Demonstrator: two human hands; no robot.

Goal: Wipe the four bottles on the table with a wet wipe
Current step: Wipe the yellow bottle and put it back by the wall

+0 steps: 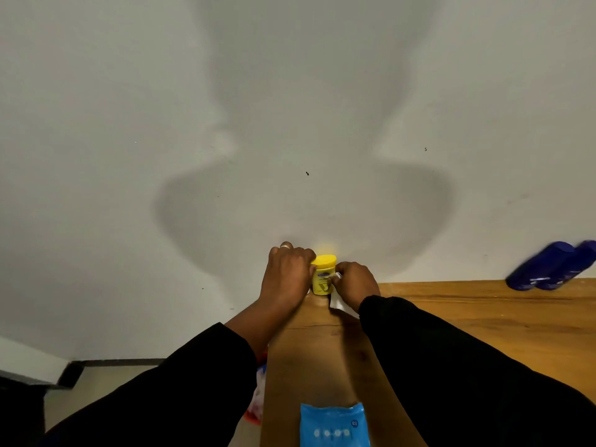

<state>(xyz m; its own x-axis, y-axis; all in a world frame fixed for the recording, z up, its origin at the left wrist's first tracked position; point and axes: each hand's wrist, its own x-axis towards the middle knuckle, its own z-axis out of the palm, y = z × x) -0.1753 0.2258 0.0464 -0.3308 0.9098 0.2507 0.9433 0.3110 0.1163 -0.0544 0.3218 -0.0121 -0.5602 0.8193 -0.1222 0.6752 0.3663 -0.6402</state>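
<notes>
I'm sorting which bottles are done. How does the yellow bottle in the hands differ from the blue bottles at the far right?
The yellow bottle is short and squat; the blue bottles are long and slim. The yellow one is held between the left hand and the right hand, which presses a white wipe on it; the blue ones are untouched. The yellow one is upright; the blue ones look tilted, though blurred. All are at the table's wall edge.

Both hands (288,272) (356,280) forward, fingers curled

Prob a home room: wooden table (483,317) against plain white wall (129,124)
</notes>
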